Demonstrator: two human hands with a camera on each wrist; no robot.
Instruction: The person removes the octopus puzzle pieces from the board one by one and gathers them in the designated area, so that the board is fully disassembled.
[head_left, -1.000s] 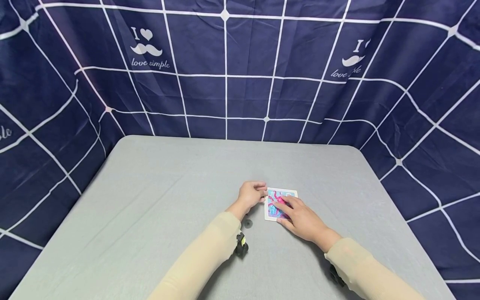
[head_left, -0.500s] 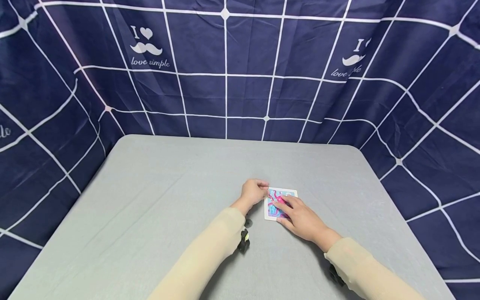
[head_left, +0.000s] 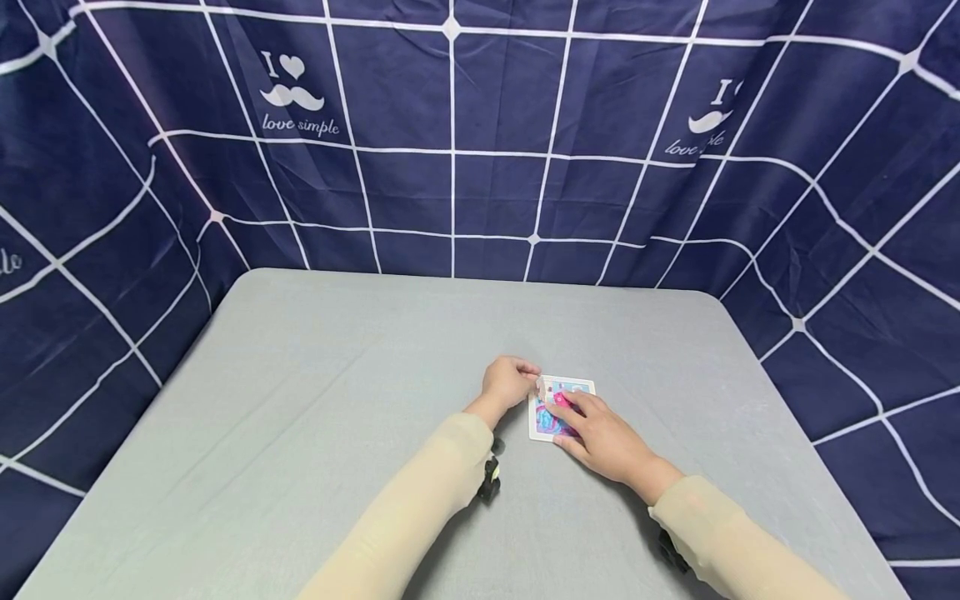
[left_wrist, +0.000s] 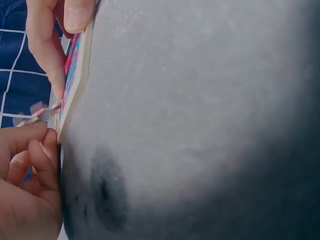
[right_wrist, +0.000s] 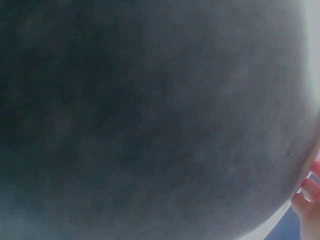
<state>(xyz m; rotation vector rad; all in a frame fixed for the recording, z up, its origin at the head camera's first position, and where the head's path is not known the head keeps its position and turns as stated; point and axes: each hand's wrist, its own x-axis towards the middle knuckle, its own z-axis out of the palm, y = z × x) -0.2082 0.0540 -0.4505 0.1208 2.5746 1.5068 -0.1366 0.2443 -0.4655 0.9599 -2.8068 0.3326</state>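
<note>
A small square jigsaw puzzle with a pink and blue picture and a white border lies flat on the grey table. At its far left corner my left hand pinches a jagged strip of puzzle pieces between thumb and fingertips. That strip is raised off the tray, and the left wrist view shows it tilted and a little blurred. My right hand rests on the puzzle's right part with spread fingers, its thumb at the near edge. It covers part of the picture. Only fingertips show in the right wrist view.
The grey table stretches out around the puzzle. A dark round spot marks its surface beside the left wrist. Dark blue curtains with white grid lines stand behind and at both sides.
My left hand has moved slightly right and away to the puzzle's corner, where the strip of pieces has lifted and a pale patch shows. The right hand stays in place.
</note>
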